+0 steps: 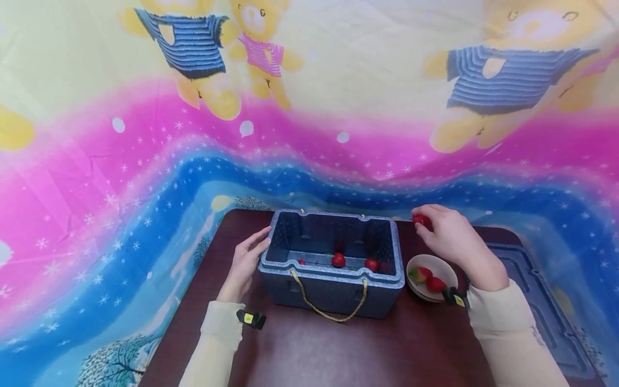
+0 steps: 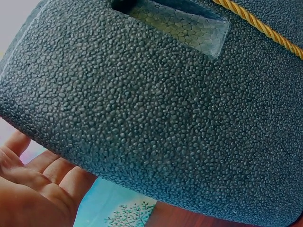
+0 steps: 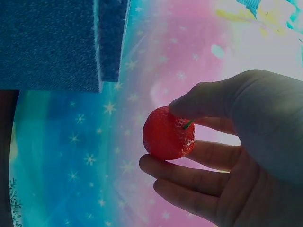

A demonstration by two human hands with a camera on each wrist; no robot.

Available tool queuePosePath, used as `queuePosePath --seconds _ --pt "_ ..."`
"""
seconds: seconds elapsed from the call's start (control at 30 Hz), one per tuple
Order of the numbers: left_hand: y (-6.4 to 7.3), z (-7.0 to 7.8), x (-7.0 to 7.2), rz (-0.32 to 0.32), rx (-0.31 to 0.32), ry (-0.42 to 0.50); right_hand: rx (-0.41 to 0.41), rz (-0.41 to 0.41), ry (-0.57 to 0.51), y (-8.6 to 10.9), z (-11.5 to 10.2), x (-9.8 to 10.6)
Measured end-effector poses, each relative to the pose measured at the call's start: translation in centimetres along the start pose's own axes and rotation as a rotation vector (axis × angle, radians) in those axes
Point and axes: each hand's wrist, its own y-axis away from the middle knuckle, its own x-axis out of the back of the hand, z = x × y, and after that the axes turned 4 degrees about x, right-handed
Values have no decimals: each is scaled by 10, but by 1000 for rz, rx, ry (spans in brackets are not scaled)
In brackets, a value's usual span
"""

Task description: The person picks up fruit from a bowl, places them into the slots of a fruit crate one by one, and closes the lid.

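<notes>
A dark grey foam box (image 1: pixel 333 293) with a yellow rope handle (image 1: pixel 329 317) stands on the table. My left hand (image 1: pixel 244 263) rests at its left end, fingers fairly straight along the wall; the left wrist view shows the fingers (image 2: pixel 57 172) beside the pebbled surface. My right hand (image 1: pixel 452 236) is raised to the right of the box, pinching a red round fruit (image 3: pixel 168 133) with a short green stem and bumpy skin between thumb and fingers. Inside the box lie red fruits (image 1: pixel 338 260). Below the right hand, a white bowl (image 1: pixel 417 260) holds strawberries (image 1: pixel 435 284).
A dark grey lid (image 1: pixel 541 317) lies at the right of the brown table (image 1: pixel 309 355). Behind the table hangs a colourful cloth (image 1: pixel 300 134) printed with bears and snowflakes.
</notes>
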Motion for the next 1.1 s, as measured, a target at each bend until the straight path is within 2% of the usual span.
queuePosePath --seconds 0.5,0.73,1.1 --pt "0 1 -1 3 -6 -6 35 -55 -16 -20 -20 6" --pt "1 1 -1 0 -10 21 53 -68 -6 -31 -30 8" --pt "0 0 0 -3 -12 12 111 -103 4 -45 -41 5"
